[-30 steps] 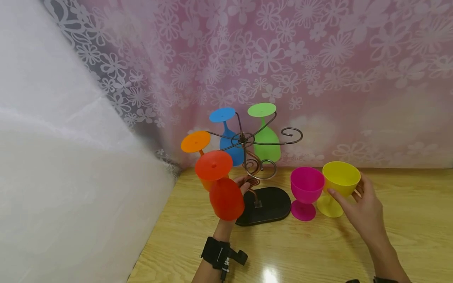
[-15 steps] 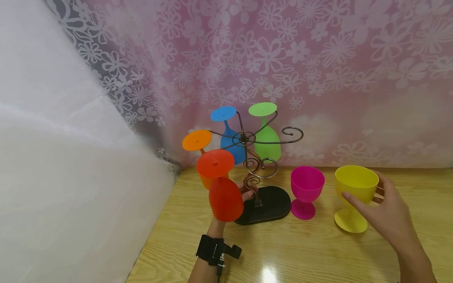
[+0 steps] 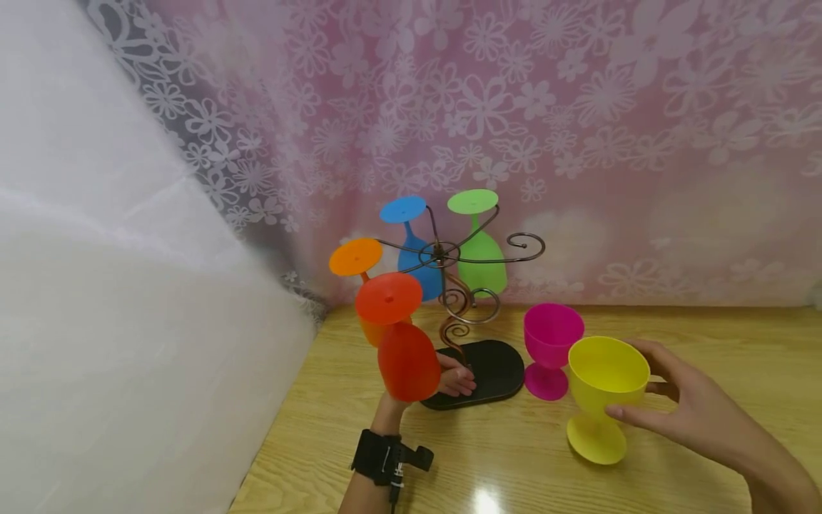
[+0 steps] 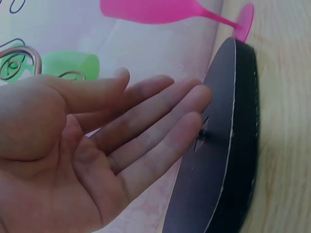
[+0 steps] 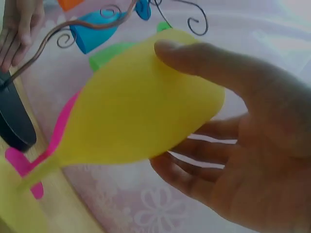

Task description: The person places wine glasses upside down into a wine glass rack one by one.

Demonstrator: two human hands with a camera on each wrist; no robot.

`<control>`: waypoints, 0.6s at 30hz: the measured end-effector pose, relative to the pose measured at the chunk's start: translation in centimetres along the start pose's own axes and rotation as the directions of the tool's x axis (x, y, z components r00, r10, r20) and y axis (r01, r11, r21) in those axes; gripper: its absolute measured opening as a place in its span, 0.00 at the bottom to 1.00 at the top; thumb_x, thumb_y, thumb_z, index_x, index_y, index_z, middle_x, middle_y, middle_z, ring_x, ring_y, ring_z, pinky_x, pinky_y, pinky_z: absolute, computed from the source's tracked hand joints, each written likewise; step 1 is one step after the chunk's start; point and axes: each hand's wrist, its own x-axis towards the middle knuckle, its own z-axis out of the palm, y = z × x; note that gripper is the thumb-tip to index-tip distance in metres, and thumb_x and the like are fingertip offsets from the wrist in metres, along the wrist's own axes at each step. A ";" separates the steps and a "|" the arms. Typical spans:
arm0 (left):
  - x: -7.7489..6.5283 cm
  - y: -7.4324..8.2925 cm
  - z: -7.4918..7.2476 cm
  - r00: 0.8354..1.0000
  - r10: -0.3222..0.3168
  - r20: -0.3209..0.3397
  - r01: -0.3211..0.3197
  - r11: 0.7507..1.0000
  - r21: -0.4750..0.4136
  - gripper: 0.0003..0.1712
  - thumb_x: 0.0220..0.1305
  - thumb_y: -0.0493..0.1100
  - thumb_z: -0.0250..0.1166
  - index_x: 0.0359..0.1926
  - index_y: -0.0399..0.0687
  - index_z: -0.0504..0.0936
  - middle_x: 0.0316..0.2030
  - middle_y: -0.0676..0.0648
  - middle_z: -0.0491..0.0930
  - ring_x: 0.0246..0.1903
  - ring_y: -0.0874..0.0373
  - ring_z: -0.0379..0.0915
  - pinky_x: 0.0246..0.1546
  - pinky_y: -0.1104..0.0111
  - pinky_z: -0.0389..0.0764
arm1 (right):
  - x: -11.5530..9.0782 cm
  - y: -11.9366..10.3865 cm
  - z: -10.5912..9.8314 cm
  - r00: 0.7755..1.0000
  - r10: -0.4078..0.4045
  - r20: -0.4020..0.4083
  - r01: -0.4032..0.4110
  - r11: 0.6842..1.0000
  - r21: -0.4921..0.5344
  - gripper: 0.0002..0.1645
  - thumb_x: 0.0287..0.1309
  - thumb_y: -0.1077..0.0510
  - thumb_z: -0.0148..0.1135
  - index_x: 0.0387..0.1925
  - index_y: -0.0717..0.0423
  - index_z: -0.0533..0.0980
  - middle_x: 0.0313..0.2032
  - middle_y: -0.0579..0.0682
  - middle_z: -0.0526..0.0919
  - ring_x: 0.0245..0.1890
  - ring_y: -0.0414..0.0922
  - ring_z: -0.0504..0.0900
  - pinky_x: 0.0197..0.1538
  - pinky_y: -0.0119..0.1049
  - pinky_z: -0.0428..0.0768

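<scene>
My right hand (image 3: 693, 410) grips the bowl of a yellow goblet (image 3: 606, 375), thumb on the near side and fingers behind. The goblet is upright with a slight tilt, its foot close over the table. Just behind it stands a magenta goblet (image 3: 554, 335). My left hand (image 4: 112, 131) is held with its fingers straight and loose, over the black base (image 3: 494, 371) of a curly metal goblet rack (image 3: 439, 255); nothing is in it. From the rack hang upside-down goblets: red (image 3: 409, 360), orange (image 3: 356, 257), blue (image 3: 403, 210) and green (image 3: 481, 257). The red one hides part of my left hand.
The wooden table (image 3: 514, 457) ends at a pink flowered curtain (image 3: 578, 143) behind. A white sheet-like surface (image 3: 128, 321) borders it on the left. Two curled rack arms, one at right (image 3: 526, 246), one in front, carry no goblet.
My right hand has carried the yellow goblet away from the magenta one, first right, then toward me and back left. My left hand has let go of the rack's stem and moved down toward its base.
</scene>
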 end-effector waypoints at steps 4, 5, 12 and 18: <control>0.5 -0.4 0.5 0.999 0.018 0.050 -0.022 0.997 0.070 0.19 0.80 0.33 0.49 0.54 0.13 0.74 0.51 0.17 0.76 0.52 0.23 0.76 0.55 0.39 0.78 | 0.0 -1.3 0.7 0.996 -0.085 -0.007 0.085 0.995 0.050 0.51 0.52 0.57 0.81 0.74 0.43 0.65 0.59 0.38 0.75 0.52 0.28 0.77 0.50 0.19 0.77; 0.7 -0.5 0.6 0.997 0.018 0.074 -0.024 0.996 0.088 0.18 0.80 0.31 0.47 0.54 0.13 0.74 0.51 0.18 0.77 0.51 0.25 0.78 0.54 0.42 0.80 | 0.0 -1.6 0.8 0.995 -0.099 -0.010 0.100 0.993 0.061 0.51 0.51 0.58 0.82 0.74 0.42 0.65 0.60 0.38 0.75 0.52 0.29 0.77 0.50 0.18 0.76; 1.5 -1.0 1.0 0.970 -0.014 0.241 0.026 0.999 -0.043 0.18 0.79 0.26 0.43 0.57 0.09 0.70 0.53 0.14 0.72 0.54 0.20 0.72 0.56 0.35 0.73 | 0.5 -4.0 2.4 0.984 -0.168 -0.053 0.174 0.975 0.140 0.55 0.44 0.61 0.85 0.73 0.43 0.67 0.60 0.43 0.77 0.56 0.33 0.75 0.55 0.16 0.74; 1.7 -0.6 1.4 0.960 -0.050 0.276 0.077 0.993 -0.086 0.20 0.80 0.27 0.41 0.60 0.09 0.67 0.56 0.13 0.69 0.58 0.18 0.66 0.59 0.31 0.67 | 1.1 -5.0 4.0 0.965 -0.228 -0.127 0.245 0.960 0.133 0.59 0.36 0.63 0.88 0.72 0.46 0.69 0.61 0.45 0.78 0.59 0.33 0.73 0.56 0.17 0.74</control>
